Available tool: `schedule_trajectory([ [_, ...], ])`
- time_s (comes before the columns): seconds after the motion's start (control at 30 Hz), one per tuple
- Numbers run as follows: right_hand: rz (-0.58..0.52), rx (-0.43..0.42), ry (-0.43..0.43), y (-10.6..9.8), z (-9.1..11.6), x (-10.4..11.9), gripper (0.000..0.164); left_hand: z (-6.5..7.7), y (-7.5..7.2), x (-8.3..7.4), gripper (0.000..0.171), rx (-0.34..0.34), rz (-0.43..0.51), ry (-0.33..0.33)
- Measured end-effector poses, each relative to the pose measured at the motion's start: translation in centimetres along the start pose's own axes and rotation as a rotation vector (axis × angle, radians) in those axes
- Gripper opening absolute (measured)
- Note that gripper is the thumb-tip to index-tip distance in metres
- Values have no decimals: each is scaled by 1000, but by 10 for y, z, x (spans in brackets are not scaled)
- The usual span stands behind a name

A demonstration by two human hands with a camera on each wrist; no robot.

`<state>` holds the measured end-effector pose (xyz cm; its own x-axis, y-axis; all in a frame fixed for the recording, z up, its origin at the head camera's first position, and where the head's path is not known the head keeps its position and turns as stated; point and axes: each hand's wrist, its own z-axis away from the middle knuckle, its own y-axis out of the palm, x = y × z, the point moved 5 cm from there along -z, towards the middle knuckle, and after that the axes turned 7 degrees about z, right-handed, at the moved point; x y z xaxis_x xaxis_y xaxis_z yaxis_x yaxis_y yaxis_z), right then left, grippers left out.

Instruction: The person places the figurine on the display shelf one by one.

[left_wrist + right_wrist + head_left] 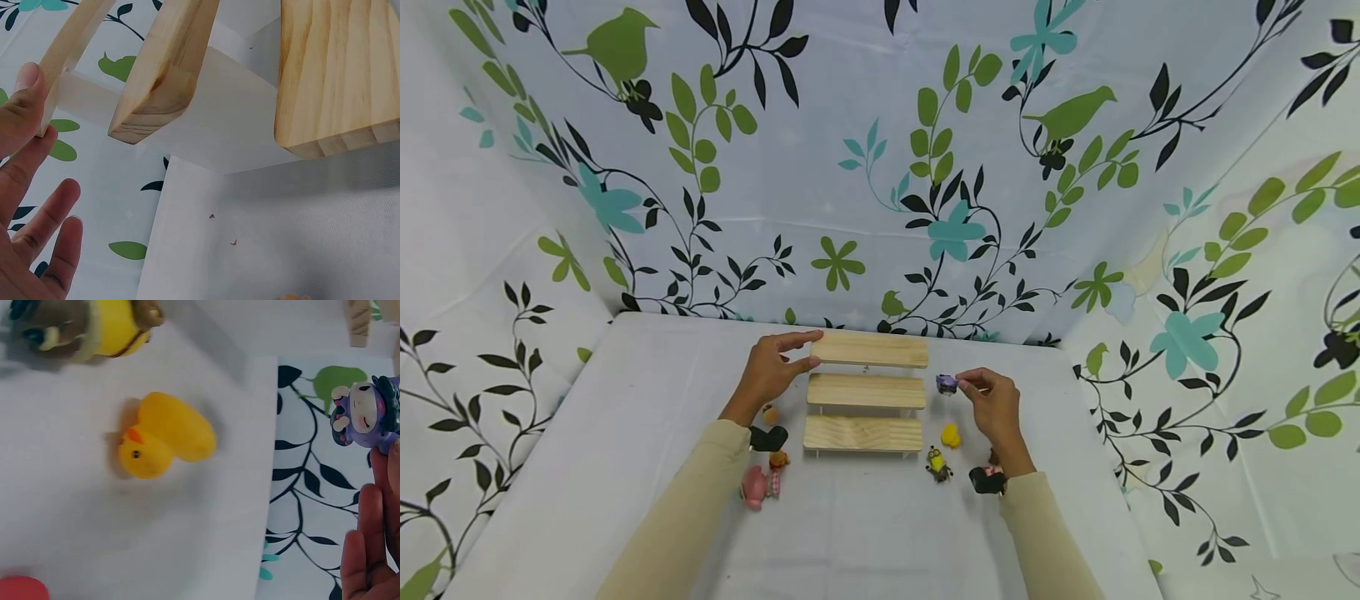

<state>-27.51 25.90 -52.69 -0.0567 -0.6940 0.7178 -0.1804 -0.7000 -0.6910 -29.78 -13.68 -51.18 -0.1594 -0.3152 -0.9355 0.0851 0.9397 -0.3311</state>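
Three pale wooden boards form a stepped display shelf on the white table. My left hand pinches the left end of the rearmost, highest board. In the left wrist view, thumb and index finger lie on either side of that board's end, the other fingers spread away from it. To the right of the shelf, my right hand pinches a small purple figurine with a white face, held above the table. The right wrist view shows the figurine at the fingertips.
A yellow rubber duck and a minion figure stand right of the shelf. Left of it lie a pink toy and a small orange-brown figure. Leaf-patterned cloth hangs behind the table and along its sides.
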Motion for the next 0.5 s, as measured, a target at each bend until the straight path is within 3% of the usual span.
schedule_trajectory([
  [0.5, -38, -107, -81, -28, -6, 44, 9, 0, -1, 1, 46, 7, -9, 4],
])
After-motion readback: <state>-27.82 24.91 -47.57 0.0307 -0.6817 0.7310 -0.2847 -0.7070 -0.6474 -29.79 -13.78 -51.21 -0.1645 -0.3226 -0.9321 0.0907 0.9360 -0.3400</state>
